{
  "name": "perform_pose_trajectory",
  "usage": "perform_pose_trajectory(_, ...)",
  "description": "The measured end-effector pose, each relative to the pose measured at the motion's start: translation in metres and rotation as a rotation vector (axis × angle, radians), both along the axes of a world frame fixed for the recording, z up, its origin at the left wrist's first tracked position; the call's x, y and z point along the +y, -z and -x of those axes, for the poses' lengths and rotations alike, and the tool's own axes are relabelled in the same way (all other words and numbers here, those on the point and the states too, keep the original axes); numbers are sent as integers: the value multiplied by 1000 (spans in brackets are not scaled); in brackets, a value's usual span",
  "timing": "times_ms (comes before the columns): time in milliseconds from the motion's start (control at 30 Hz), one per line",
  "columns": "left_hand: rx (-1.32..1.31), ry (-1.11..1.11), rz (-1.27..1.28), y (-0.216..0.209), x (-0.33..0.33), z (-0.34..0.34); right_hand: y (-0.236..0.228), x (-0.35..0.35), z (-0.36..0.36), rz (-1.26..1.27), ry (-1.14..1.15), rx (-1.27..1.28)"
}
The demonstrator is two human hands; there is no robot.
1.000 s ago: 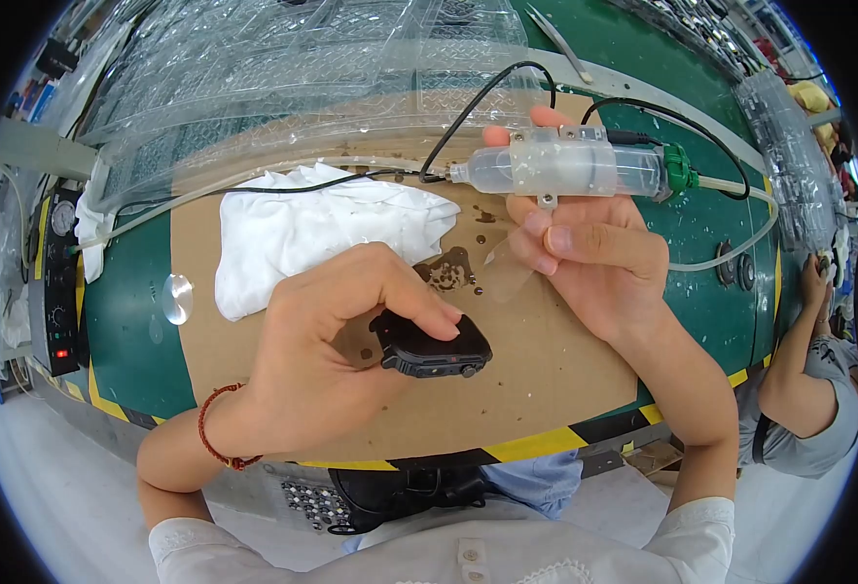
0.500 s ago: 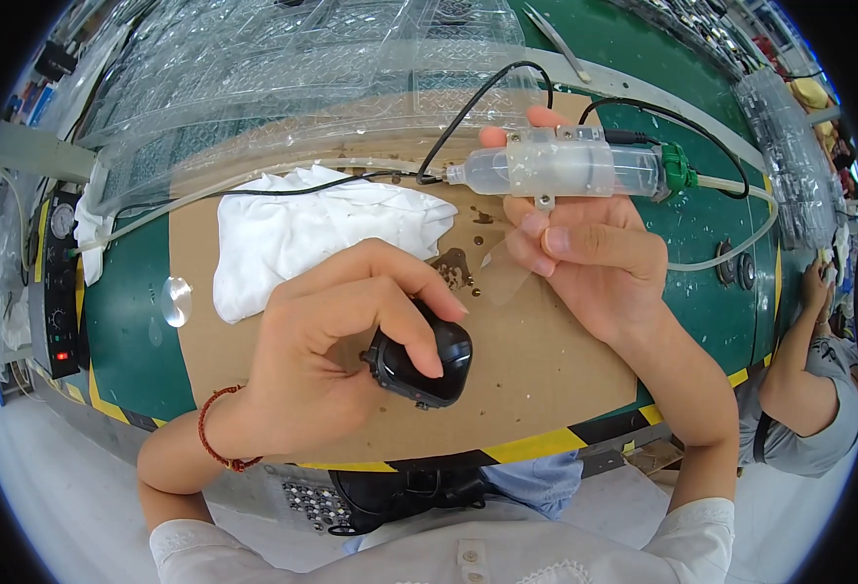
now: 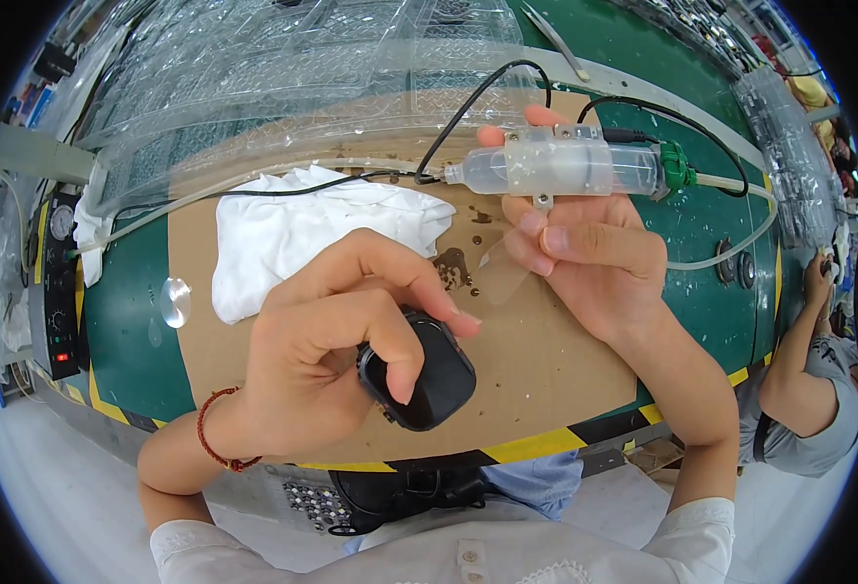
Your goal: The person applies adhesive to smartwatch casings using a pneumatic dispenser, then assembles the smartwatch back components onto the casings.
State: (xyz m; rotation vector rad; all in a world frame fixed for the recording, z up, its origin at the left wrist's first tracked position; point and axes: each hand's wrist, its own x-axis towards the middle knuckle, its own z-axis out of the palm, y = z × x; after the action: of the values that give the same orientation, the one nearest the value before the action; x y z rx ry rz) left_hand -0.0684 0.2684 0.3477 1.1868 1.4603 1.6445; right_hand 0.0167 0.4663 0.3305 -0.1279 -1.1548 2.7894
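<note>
Left hand (image 3: 312,355) has the watch (image 3: 439,378) gripped, fingers curled over it and one fingertip down on the glossy black face. It's tilted, held up over the cardboard (image 3: 546,365), pretty near the front edge of the bench. That edge is marked with black and yellow tape (image 3: 536,445) and looks bowed through the lens.

Right hand (image 3: 599,263) is doing double duty: fingers curled behind the syringe (image 3: 565,167), thumb and finger pinching what looks like a clear film (image 3: 509,271). The two hands are well apart, with cardboard and some dark wet spots (image 3: 453,271) showing between them.

As for elbow room, the cloth (image 3: 327,234) is bunched up just past the left hand, and clear trays (image 3: 283,68) crowd the far side. Off the syringe's green cap (image 3: 677,167) a hose (image 3: 716,183) loops away to the right, and a black cable (image 3: 633,100) arcs above it. The cardboard's right edge is next to the right forearm, then it's green mat (image 3: 687,302).

Writing-wise, the black controller (image 3: 56,282) at far left has tiny markings round its knobs, too small to make out. Its red switch (image 3: 61,357) is lit.
</note>
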Motion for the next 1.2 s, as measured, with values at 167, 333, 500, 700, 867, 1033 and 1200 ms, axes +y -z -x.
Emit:
perform_pose_trajectory(167,0,17,-9,0,0,0,-1,0,0,-2,4,1)
perform_pose_trajectory(333,-3,6,-35,1,-1,0,0,0,1,3,1,4)
perform_pose_trajectory(500,2,28,-27,1,-1,0,-6,-3,0,-26,25,-73)
perform_pose_trajectory(700,-47,54,-58,1,-1,-1,-7,-4,-1,-33,26,-78)
perform_pose_trajectory(867,-16,45,-36,1,-1,0,-5,-3,0,-27,21,-78)
perform_pose_trajectory(1033,-67,40,-20,-1,-1,1,-5,-3,1,-19,29,-75)
perform_pose_trajectory(1200,321,87,3,-2,-2,-8,-8,-4,1,-25,39,-83)
